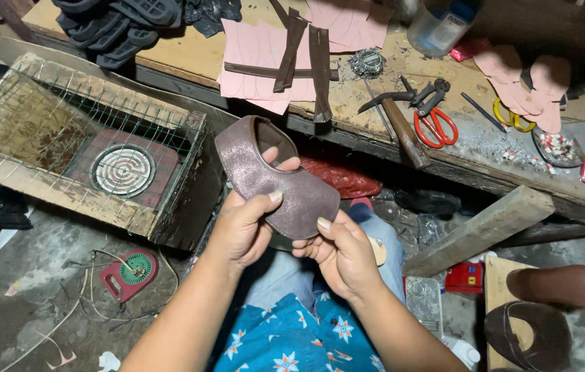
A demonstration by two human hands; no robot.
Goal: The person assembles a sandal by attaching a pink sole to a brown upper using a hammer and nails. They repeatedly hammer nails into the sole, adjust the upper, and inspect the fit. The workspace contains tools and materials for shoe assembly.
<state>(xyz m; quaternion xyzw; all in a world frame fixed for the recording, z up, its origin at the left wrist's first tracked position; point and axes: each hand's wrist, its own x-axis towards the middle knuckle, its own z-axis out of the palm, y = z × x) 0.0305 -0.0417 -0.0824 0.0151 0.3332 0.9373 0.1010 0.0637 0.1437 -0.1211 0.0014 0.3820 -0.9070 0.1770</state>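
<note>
A curved brown leather shoe upper (265,176) with a slight sheen is held up over my lap. My left hand (241,231) grips its lower left part, thumb pressed on the front face, with a fingertip showing through the opening at the top. My right hand (341,255) pinches the lower right edge with the thumb on top. Under my right hand a pale wooden piece (377,249) shows in part.
A workbench (189,52) behind carries pink paper patterns (251,52), brown leather strips (320,62), a hammer (396,120), red-handled scissors (434,124) and pliers. A wire-covered wooden box with a coil heater (124,169) stands left. A wooden plank (478,231) and a brown shoe on a last (530,331) lie right.
</note>
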